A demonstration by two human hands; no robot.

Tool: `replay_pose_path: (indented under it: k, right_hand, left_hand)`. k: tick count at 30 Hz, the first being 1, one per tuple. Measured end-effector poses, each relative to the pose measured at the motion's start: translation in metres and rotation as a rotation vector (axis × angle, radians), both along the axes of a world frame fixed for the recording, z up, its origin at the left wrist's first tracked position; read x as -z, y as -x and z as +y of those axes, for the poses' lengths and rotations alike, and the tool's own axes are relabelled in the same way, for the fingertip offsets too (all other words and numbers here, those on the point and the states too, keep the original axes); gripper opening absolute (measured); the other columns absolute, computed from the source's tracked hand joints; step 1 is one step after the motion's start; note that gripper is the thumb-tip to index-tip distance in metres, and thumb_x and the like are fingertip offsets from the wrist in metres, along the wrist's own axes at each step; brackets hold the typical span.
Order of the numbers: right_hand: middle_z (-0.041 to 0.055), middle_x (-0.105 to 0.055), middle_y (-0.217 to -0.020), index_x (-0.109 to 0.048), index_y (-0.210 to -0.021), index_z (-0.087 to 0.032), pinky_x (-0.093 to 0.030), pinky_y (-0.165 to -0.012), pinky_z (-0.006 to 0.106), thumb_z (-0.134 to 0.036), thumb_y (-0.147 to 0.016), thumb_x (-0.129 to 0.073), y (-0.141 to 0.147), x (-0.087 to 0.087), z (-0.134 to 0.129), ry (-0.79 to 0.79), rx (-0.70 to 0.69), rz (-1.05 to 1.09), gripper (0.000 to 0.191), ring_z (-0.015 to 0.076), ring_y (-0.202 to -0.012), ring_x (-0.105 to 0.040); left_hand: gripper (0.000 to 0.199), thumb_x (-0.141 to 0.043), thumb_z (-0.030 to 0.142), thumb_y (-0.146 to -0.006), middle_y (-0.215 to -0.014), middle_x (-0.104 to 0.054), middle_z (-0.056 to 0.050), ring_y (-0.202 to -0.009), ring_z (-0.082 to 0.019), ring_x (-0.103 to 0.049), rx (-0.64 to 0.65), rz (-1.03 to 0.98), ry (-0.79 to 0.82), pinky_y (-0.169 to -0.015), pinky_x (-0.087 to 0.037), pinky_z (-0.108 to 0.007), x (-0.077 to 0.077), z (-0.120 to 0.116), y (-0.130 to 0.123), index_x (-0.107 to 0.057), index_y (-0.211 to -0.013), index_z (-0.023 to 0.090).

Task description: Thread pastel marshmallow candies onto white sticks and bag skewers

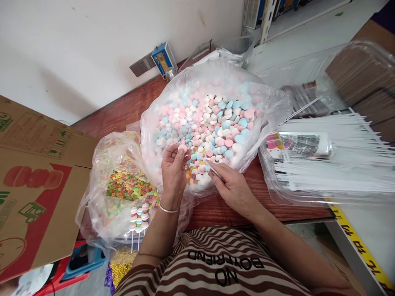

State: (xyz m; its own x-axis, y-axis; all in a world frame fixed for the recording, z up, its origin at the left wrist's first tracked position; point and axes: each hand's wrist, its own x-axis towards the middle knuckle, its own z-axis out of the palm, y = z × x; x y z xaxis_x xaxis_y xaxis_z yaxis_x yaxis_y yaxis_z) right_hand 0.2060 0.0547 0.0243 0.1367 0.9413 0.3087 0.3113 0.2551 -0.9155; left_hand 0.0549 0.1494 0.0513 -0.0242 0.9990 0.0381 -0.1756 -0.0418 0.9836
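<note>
My left hand (174, 168) pinches a pale pink candy (182, 147) between thumb and fingers. In my right hand (230, 185) is a thin white stick (213, 169), its tip pointing up and left toward the other hand; the two hands are apart. Both are over a large clear plastic bag (268, 92) full of round pink, white and blue candies (228, 123). To the left, a second clear bag (101, 160) holds small colourful ring-shaped pieces (128, 185). Several candy skewers (139, 218) on white sticks lie on that bag.
A clear plastic tray (271, 193) of white sticks (327, 176) stands at right, with a printed packet (304, 144) on them. A cardboard box (37, 185) stands at left. Behind the bags are a blue box (163, 59) and a wall socket (142, 65). The tabletop (114, 111) is reddish wood.
</note>
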Motion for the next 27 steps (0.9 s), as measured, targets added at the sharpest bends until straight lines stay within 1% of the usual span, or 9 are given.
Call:
replay_pose_path:
  k: [1,3,5,7,9,12,16,20,27]
  right_hand:
    - [0.0066,-0.075,-0.103,-0.072,-0.110,-0.023,-0.053,-0.086,0.034,-0.024,-0.098,-0.051,-0.001,-0.001,0.000,-0.024,-0.008,0.012,0.025,0.0215,-0.095,-0.069]
    - [0.0038,-0.074,-0.092,-0.073,-0.101,-0.022,-0.053,-0.078,0.031,-0.026,-0.097,-0.055,-0.004,-0.003,-0.001,-0.020,0.104,0.055,0.019,0.0190,-0.084,-0.068]
    - [0.0010,-0.072,-0.083,-0.072,-0.093,-0.021,-0.050,-0.070,0.028,-0.029,-0.095,-0.063,-0.010,-0.004,-0.006,0.009,0.275,0.105,0.013,0.0163,-0.073,-0.064]
    - [-0.0007,-0.070,-0.079,-0.070,-0.089,-0.020,-0.048,-0.066,0.026,-0.031,-0.094,-0.066,-0.017,-0.005,-0.012,0.035,0.358,0.130,0.013,0.0143,-0.068,-0.061]
    - [-0.0017,-0.067,-0.076,-0.069,-0.087,-0.020,-0.046,-0.064,0.025,-0.032,-0.095,-0.065,-0.022,-0.005,-0.019,0.039,0.355,0.119,0.014,0.0130,-0.065,-0.058]
    - [-0.0027,-0.064,-0.073,-0.068,-0.087,-0.020,-0.044,-0.061,0.024,-0.029,-0.096,-0.063,-0.025,-0.005,-0.028,0.023,0.320,0.087,0.014,0.0120,-0.063,-0.055]
    - [-0.0024,-0.067,-0.075,-0.068,-0.088,-0.020,-0.045,-0.063,0.024,-0.026,-0.097,-0.061,-0.026,-0.003,-0.032,0.007,0.276,0.060,0.013,0.0121,-0.065,-0.058]
    - [-0.0024,-0.065,-0.074,-0.067,-0.086,-0.020,-0.046,-0.065,0.024,-0.024,-0.098,-0.060,-0.028,0.000,-0.032,0.006,0.234,0.044,0.015,0.0123,-0.067,-0.059]
    - [-0.0022,-0.066,-0.075,-0.066,-0.086,-0.019,-0.044,-0.063,0.023,-0.023,-0.098,-0.060,-0.028,0.002,-0.032,0.002,0.225,0.041,0.014,0.0118,-0.065,-0.058]
  left_hand:
    - [0.033,-0.081,0.039,-0.081,-0.098,-0.072,-0.001,-0.088,-0.012,-0.072,-0.026,0.039,-0.029,-0.076,-0.055,-0.022,-0.001,0.002,0.001,-0.063,-0.104,0.024]
    - [0.032,-0.081,0.040,-0.081,-0.092,-0.072,-0.001,-0.082,-0.011,-0.069,0.012,0.135,-0.066,-0.073,-0.054,-0.022,-0.003,0.002,0.001,-0.065,-0.102,0.023]
    - [0.029,-0.081,0.039,-0.080,-0.086,-0.072,-0.001,-0.078,-0.012,-0.067,0.177,0.240,-0.042,-0.072,-0.054,-0.024,-0.003,0.002,-0.003,-0.069,-0.097,0.020]
    - [0.025,-0.080,0.037,-0.080,-0.080,-0.072,-0.002,-0.074,-0.013,-0.066,0.362,0.338,0.015,-0.070,-0.054,-0.026,0.001,0.003,-0.012,-0.071,-0.094,0.018]
    - [0.019,-0.077,0.033,-0.082,-0.077,-0.072,-0.002,-0.072,-0.015,-0.066,0.457,0.453,0.018,-0.068,-0.052,-0.027,0.006,0.005,-0.022,-0.073,-0.093,0.018]
    - [0.010,-0.075,0.024,-0.082,-0.079,-0.073,-0.002,-0.074,-0.015,-0.064,0.497,0.689,-0.120,-0.069,-0.049,-0.027,0.009,0.009,-0.034,-0.075,-0.090,0.019]
    - [0.006,-0.070,0.022,-0.085,-0.077,-0.071,0.000,-0.072,-0.015,-0.061,0.618,0.911,-0.189,-0.067,-0.043,-0.027,0.007,0.015,-0.030,-0.073,-0.089,0.020]
    - [0.009,-0.066,0.025,-0.085,-0.075,-0.068,0.000,-0.069,-0.014,-0.059,0.496,0.914,-0.059,-0.062,-0.041,-0.026,0.005,0.022,-0.014,-0.069,-0.091,0.019]
    - [0.022,-0.068,0.033,-0.083,-0.078,-0.067,-0.001,-0.072,-0.015,-0.060,0.599,0.707,0.081,-0.064,-0.045,-0.026,0.000,0.017,-0.008,-0.068,-0.098,0.017]
